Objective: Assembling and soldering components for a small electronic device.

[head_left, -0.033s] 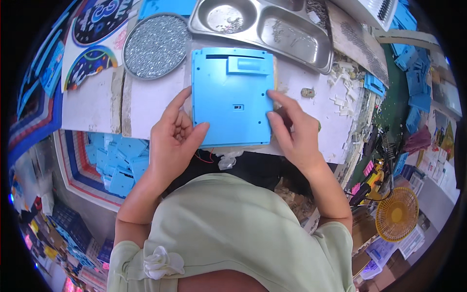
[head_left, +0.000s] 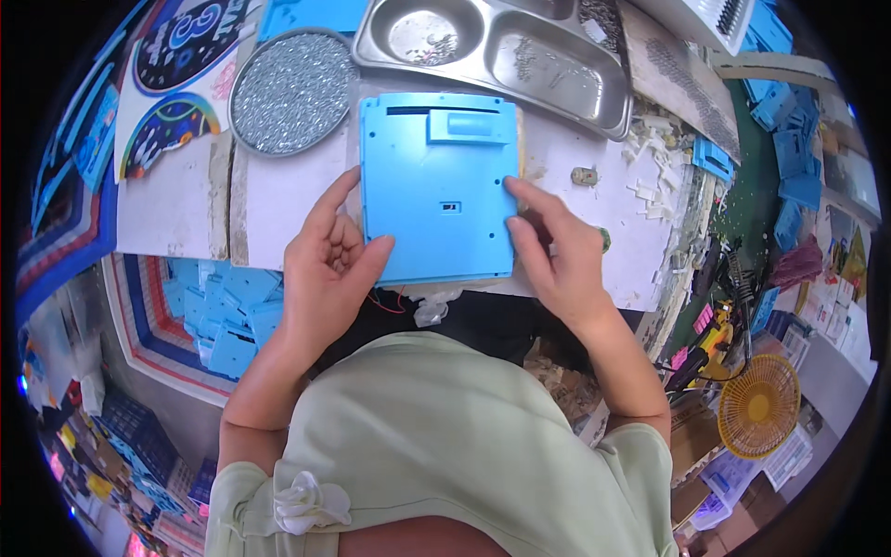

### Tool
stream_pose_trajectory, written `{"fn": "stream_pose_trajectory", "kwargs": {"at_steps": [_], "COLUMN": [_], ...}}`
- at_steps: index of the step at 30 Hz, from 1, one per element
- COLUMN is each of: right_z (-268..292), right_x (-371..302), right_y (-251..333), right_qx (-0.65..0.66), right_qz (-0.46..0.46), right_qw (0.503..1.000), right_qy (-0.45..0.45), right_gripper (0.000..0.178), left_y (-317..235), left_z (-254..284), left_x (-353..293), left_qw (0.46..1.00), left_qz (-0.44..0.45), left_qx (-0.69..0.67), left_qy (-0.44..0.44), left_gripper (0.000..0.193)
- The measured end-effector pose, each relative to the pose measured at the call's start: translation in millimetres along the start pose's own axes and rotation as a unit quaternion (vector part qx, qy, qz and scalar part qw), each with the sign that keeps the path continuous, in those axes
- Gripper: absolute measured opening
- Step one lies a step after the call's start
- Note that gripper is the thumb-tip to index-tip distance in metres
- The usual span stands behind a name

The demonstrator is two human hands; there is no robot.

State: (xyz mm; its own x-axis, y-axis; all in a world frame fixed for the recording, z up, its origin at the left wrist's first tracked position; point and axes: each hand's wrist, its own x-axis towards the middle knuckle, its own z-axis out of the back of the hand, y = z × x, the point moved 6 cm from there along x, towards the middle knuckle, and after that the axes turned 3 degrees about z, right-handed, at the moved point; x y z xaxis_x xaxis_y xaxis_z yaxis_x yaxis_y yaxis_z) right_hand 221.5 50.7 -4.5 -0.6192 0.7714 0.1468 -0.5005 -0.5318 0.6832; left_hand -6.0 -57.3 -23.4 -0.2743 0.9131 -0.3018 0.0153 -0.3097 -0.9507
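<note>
A flat, light blue plastic casing [head_left: 418, 218] lies in front of me on the white tabletop. It has a dark slot and a raised block along its far end, a small rectangular cutout near the middle, and several small holes. My left hand [head_left: 325, 260] grips its left edge, fingers at the side and thumb at the near left part. My right hand [head_left: 564, 251] holds the right edge, with thumb and index finger touching it and the other fingers curled. What lies beneath the casing is hidden.
Beyond the casing are a round dish [head_left: 235, 125] full of small metal screws and a steel compartment tray [head_left: 557, 97] with a few screws. White plastic bits [head_left: 655, 181] lie scattered at the right. Blue casings [head_left: 227, 311] fill a bin at the lower left. A yellow round slatted object [head_left: 759, 406] stands lower right.
The whole view has shifted slightly, so the tabletop things sit a little further left. Both hands keep their places on the casing.
</note>
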Motion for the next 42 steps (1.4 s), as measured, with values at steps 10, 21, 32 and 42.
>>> {"fn": "stream_pose_trajectory", "kwargs": {"at_steps": [10, 21, 32, 42], "right_z": [9.4, -48.5, -70.5, -70.0], "right_x": [15.8, 58.3, 62.4, 61.3], "right_y": [32.4, 83.6, 105.2, 72.0], "right_qx": [-0.157, -0.058, -0.041, -0.01], "right_qz": [0.113, 0.352, 0.458, 0.52], "right_qw": [0.976, 0.932, 0.863, 0.839], "right_qy": [0.1, 0.068, 0.208, 0.158], "right_gripper": [0.044, 0.04, 0.036, 0.032], "left_y": [8.5, 27.4, 26.9, 25.2], "left_z": [4.5, 16.0, -4.3, -3.4], "left_x": [-11.0, -31.7, -52.4, -52.4], "left_qw": [0.974, 0.998, 0.954, 0.943], "left_qz": [-0.059, -0.049, -0.188, -0.213], "left_qx": [0.217, -0.005, 0.229, 0.238], "left_qy": [-0.006, -0.041, -0.035, -0.087], "left_gripper": [0.07, 0.039, 0.011, 0.018]}}
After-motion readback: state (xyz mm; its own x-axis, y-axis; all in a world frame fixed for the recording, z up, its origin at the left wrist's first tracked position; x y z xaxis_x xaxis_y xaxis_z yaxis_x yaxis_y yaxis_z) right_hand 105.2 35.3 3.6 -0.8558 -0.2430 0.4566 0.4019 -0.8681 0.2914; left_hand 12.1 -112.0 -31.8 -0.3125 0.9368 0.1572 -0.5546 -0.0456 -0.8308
